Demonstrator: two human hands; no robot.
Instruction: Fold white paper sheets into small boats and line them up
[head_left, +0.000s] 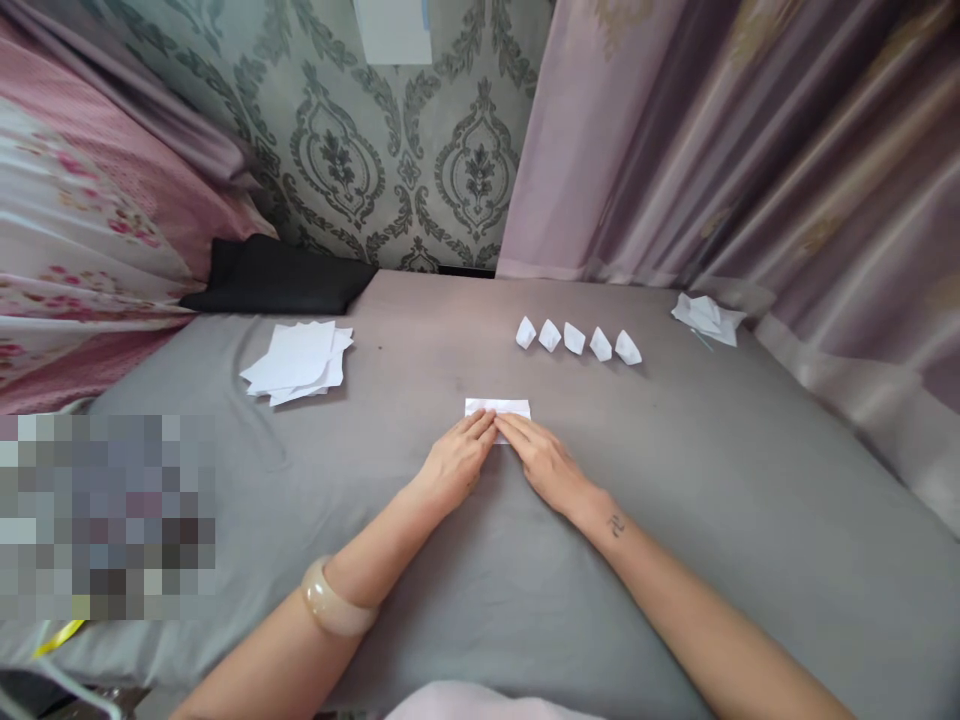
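A small folded sheet of white paper (pixel 497 405) lies flat on the grey cloth in front of me, with creases running along its length. My left hand (pixel 459 458) rests on its left half, fingers stretched out and together. From the other side my right hand (pixel 551 465) lies on the right half, its fingers also straight. The fingertips of both hands meet near the middle of the paper and press it down. Part of the paper's near edge is hidden under the fingers.
Several small folded white paper pieces (pixel 574 338) stand in a row beyond my right hand. A stack of white sheets (pixel 296 358) lies at left, crumpled paper (pixel 707 318) at far right. A black cloth (pixel 277 275) sits at the back left; curtains (pixel 637 140) border the grey surface (pixel 750 480).
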